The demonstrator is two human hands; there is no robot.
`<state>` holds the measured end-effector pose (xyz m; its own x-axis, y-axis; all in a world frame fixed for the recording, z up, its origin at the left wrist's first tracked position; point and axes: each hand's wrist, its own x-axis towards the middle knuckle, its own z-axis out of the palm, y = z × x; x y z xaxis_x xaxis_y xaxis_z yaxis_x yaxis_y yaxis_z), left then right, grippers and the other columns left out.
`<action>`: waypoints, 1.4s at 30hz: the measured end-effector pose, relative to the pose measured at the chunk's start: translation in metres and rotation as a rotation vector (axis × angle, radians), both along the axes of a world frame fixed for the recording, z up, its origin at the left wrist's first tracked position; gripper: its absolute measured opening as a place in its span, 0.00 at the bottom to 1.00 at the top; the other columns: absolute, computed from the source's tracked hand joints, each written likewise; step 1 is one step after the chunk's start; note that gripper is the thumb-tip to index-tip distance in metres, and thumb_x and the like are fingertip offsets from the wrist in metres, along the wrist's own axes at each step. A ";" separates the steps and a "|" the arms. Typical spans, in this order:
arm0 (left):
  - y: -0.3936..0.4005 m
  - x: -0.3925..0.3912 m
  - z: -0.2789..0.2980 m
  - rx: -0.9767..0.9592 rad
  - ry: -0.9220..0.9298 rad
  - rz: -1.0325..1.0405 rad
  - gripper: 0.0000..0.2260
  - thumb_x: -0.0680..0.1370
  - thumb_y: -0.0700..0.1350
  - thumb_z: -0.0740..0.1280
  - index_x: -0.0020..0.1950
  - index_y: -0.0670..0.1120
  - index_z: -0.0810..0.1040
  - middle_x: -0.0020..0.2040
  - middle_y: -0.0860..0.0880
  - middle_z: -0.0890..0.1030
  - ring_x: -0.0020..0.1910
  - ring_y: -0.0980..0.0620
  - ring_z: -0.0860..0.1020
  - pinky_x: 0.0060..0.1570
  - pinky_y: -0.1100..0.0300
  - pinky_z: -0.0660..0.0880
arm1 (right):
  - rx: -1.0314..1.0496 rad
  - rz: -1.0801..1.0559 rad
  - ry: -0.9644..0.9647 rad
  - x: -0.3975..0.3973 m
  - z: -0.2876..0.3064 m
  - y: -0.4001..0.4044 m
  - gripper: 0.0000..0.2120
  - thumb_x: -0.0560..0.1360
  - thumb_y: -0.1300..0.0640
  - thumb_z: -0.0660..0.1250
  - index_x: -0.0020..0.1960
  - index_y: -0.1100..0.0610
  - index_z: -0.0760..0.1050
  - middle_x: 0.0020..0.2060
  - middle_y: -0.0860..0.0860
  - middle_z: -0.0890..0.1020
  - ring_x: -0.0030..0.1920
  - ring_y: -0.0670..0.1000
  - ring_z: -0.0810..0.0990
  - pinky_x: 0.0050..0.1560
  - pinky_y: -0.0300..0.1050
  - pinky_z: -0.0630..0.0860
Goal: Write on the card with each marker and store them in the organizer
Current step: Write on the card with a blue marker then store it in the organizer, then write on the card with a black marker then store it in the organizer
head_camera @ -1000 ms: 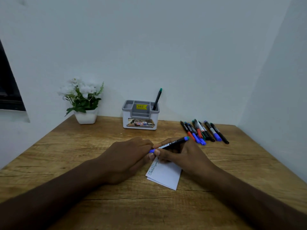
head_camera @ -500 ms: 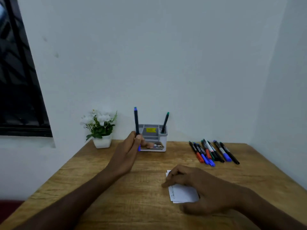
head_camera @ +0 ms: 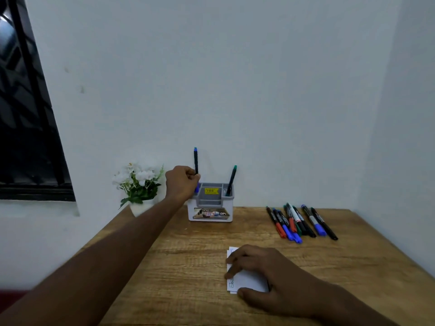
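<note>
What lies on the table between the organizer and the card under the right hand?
In the head view, only bare wooden table lies between the organizer and the card under the right hand.

Ten markers show in all. One blue-capped marker (head_camera: 195,161) stands upright in the left hand (head_camera: 182,184). One green-capped marker (head_camera: 231,181) leans in the single organizer (head_camera: 210,209) just beside that hand. Eight loose markers (head_camera: 300,223) lie beyond the right hand (head_camera: 263,271), which covers one card (head_camera: 247,281). One potted plant (head_camera: 137,187) sits left of the left hand.
</note>
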<state>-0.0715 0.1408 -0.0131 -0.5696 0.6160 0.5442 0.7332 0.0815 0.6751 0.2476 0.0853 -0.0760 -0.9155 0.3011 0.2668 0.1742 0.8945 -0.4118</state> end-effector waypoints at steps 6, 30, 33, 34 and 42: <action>-0.002 -0.003 0.002 -0.100 0.045 0.023 0.11 0.75 0.49 0.78 0.51 0.43 0.86 0.48 0.42 0.88 0.50 0.47 0.86 0.57 0.56 0.81 | -0.014 0.002 0.030 0.000 -0.003 0.000 0.15 0.80 0.48 0.71 0.66 0.43 0.82 0.67 0.39 0.79 0.70 0.37 0.75 0.68 0.38 0.73; -0.131 0.078 -0.087 -0.319 0.501 -0.820 0.14 0.83 0.58 0.65 0.69 0.62 0.76 0.67 0.67 0.75 0.68 0.67 0.70 0.66 0.67 0.68 | 0.348 -0.627 0.018 0.036 -0.010 0.090 0.15 0.80 0.48 0.73 0.64 0.53 0.85 0.58 0.49 0.86 0.56 0.49 0.82 0.55 0.41 0.70; -0.132 0.079 -0.085 -0.338 0.483 -0.818 0.14 0.83 0.58 0.65 0.69 0.62 0.76 0.68 0.67 0.75 0.68 0.68 0.69 0.67 0.66 0.69 | 0.332 -0.606 0.019 0.031 -0.008 0.084 0.15 0.80 0.49 0.72 0.65 0.52 0.85 0.59 0.48 0.87 0.55 0.47 0.82 0.53 0.39 0.72; -0.132 0.079 -0.085 -0.344 0.480 -0.819 0.14 0.83 0.58 0.65 0.69 0.62 0.76 0.68 0.67 0.75 0.68 0.67 0.69 0.67 0.65 0.69 | 0.339 -0.600 0.022 0.031 -0.007 0.084 0.14 0.81 0.46 0.71 0.63 0.51 0.85 0.57 0.48 0.87 0.53 0.47 0.82 0.52 0.41 0.73; -0.128 0.077 -0.089 -0.360 0.487 -0.820 0.14 0.83 0.60 0.64 0.69 0.66 0.75 0.67 0.69 0.73 0.69 0.67 0.68 0.67 0.65 0.69 | 0.151 -1.002 -0.039 0.076 0.000 0.109 0.27 0.83 0.37 0.60 0.72 0.55 0.77 0.69 0.58 0.82 0.68 0.59 0.79 0.65 0.52 0.74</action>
